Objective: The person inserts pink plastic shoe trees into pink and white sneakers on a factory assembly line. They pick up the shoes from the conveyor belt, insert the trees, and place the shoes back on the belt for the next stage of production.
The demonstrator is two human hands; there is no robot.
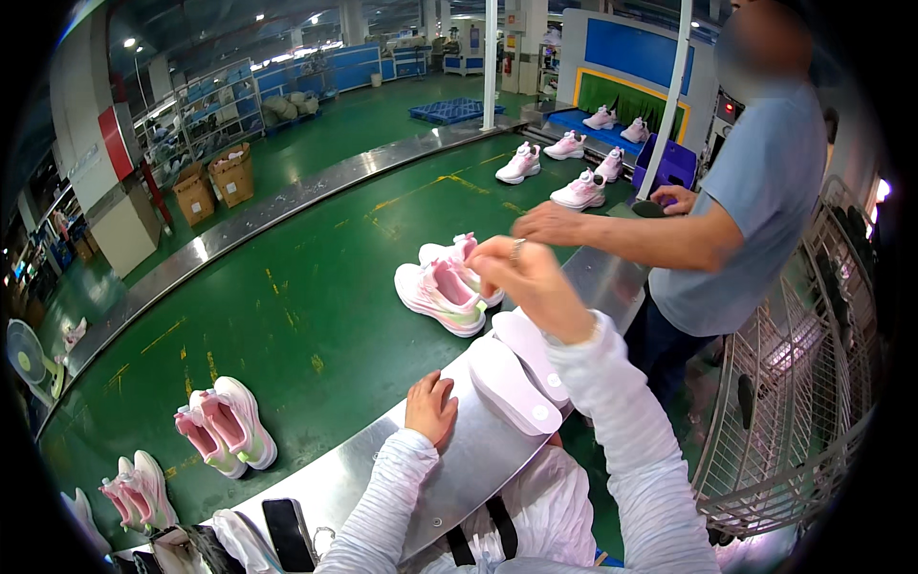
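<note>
Resting on a green conveyor belt (287, 287), a pair of pale pink and white sneakers (442, 290) is reached by the right hand (521, 277), whose fingers are bent at the shoe's heel; whether it is gripped cannot be told. The left hand (430, 407) is laid flat and loose on the metal belt rim (459, 459), holding nothing. Two white insoles (521, 368) are seen just beside it. Beyond, a co-worker's hand (547, 225) is held over the belt, and more sneaker pairs (225, 426) are spread along it.
</note>
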